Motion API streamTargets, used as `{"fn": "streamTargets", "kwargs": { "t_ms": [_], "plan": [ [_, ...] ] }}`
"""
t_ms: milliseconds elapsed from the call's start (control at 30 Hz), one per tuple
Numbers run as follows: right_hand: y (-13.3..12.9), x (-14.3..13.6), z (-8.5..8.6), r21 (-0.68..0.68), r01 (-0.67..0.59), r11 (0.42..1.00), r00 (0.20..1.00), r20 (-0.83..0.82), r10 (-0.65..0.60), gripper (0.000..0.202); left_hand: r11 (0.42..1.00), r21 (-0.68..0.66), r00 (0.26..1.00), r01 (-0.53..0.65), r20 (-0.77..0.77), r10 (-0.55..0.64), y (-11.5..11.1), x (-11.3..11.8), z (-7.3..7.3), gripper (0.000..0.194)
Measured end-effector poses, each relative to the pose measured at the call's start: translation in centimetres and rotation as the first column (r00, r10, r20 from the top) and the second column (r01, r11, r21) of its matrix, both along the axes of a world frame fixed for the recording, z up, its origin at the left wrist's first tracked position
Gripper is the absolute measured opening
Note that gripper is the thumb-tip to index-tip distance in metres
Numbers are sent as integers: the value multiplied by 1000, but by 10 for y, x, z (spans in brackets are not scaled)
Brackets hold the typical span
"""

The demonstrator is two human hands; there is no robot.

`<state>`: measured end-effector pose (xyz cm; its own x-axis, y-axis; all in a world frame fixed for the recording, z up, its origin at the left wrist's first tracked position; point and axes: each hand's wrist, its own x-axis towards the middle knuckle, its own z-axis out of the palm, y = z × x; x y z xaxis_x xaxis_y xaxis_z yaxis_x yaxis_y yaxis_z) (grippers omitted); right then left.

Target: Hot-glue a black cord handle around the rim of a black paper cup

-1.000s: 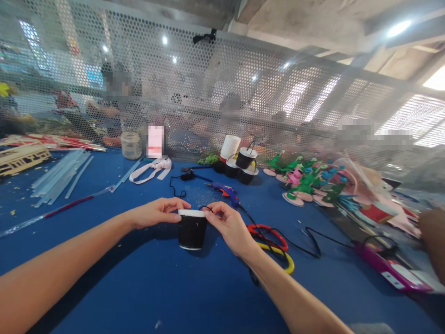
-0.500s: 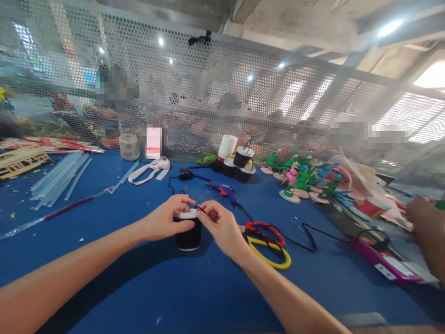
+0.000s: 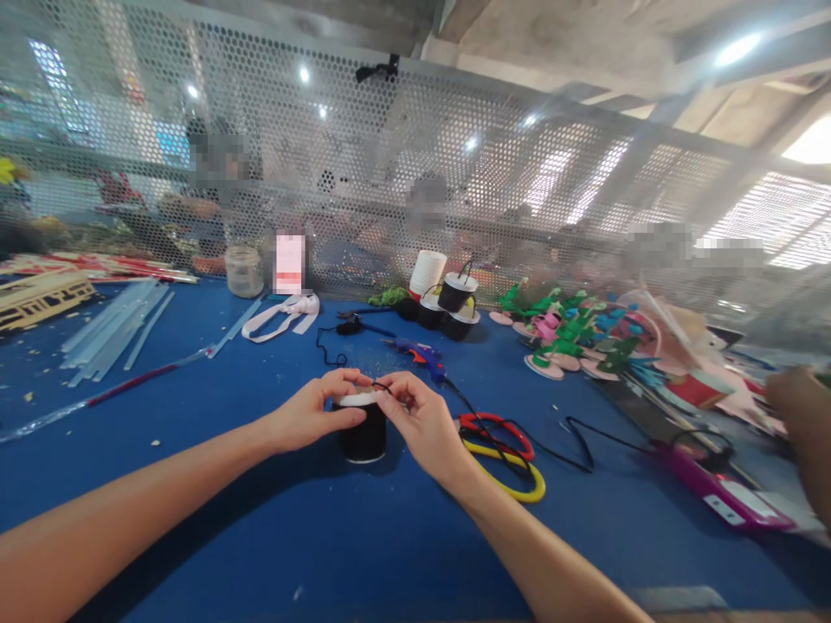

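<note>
A black-wrapped cup (image 3: pixel 363 435) with a white rim stands on the blue table in front of me. My left hand (image 3: pixel 330 407) grips its left side, thumb on the front and fingers over the rim. At the right of the rim, my right hand (image 3: pixel 415 415) pinches a thin black cord (image 3: pixel 382 386) between thumb and fingers. Behind my hands lies a blue glue gun (image 3: pixel 421 353). Scissors with red and yellow handles (image 3: pixel 540 484) rest to the right of my right hand.
Small black cups (image 3: pixel 455 294), a white cup stack (image 3: pixel 427 273) and a glass jar (image 3: pixel 245 272) stand by the mesh. Glue sticks (image 3: pixel 117 329) lie left. Green and pink crafts (image 3: pixel 558 333), a purple power strip (image 3: pixel 731 493) and another person's hand (image 3: pixel 795 407) are right.
The cup has shifted slightly to the right and tilted a little. My right hand has moved slightly right with the cord. The whole view has shifted a little.
</note>
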<state>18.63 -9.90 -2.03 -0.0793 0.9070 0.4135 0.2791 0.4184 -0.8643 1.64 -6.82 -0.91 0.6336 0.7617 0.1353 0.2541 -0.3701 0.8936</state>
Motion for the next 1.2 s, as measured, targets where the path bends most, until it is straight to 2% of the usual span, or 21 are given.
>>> {"fn": "streamTargets", "kwargs": {
  "t_ms": [233,500,667,833,1000,1100,1200],
  "plan": [
    [0,1,-3,4,-18,1000,1000,1,18,15,1000,-13,1000,20,-4,-20,3,-2,0,12],
    [-3,-6,-3,99,7,995,999,48,-11,16,992,105,993,-71,-84,80,-5,4,12,11],
    [-6,-10,0,120,4,993,997,78,-13,15,985,140,990,-97,-90,110,-8,6,13,12],
    [-2,-7,-2,59,-5,998,1000,-12,6,12,992,61,992,-108,-59,112,-8,5,12,11],
    [6,3,3,-21,24,999,996,-85,-26,11,997,-41,998,-66,16,67,-4,3,7,13],
    [10,6,12,-22,41,999,999,-34,-42,13,994,-81,996,-69,52,73,-1,2,2,14],
    [13,2,23,-8,-14,1000,998,54,15,13,988,-138,991,-63,109,79,-1,2,-3,15]
  ]
}}
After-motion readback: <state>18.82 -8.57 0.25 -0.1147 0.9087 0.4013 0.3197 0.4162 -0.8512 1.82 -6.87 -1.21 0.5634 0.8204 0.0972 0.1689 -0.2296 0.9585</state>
